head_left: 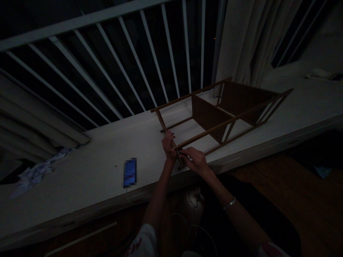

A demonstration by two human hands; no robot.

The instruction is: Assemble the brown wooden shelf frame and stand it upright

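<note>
A brown wooden shelf rack (207, 117) lies on its side along the pale window ledge. It has slim rails and two panels set across it. My left hand (168, 145) is closed round the end of its frame, at the near left corner. Close by, on the inner side of the same corner, my right hand (196, 159) has its fingers pinched together against the frame. Whatever sits between those fingers is dark and too small to make out. A bracelet (229, 203) circles my right wrist.
On the ledge (102, 153) to the left lies a lit phone (130, 172) with a white cable (131, 201). White railings (134, 53) stand behind, between curtains (241, 43). Crumpled patterned cloth (37, 175) lies far left. A thin pale strip (80, 238) rests on the wooden floor.
</note>
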